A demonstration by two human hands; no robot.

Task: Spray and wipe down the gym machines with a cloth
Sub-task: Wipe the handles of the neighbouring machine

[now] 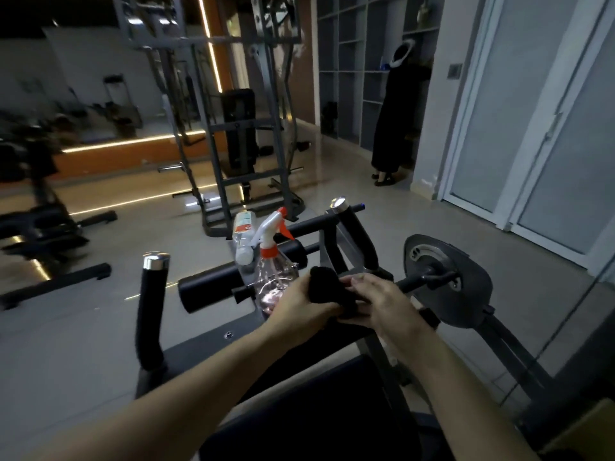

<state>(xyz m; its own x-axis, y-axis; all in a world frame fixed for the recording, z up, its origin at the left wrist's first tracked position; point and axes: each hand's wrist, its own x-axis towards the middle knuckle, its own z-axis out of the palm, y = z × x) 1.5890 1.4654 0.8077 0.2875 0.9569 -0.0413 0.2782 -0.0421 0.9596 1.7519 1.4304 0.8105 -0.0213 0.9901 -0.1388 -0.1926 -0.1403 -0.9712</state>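
Both my hands hold a bunched black cloth over the middle of a black gym machine. My left hand grips the cloth from the left and my right hand pinches it from the right. Just behind my left hand stands a clear spray bottle with a white and orange trigger head, resting on the machine. A second clear bottle with an orange label lies behind it. Two upright black handles with chrome caps rise at the left and behind the cloth.
A grey weight plate sits on a bar to the right of my hands. A tall grey rack machine stands ahead on the tiled floor. A person in dark clothes stands by shelves at the back right. Glass doors line the right wall.
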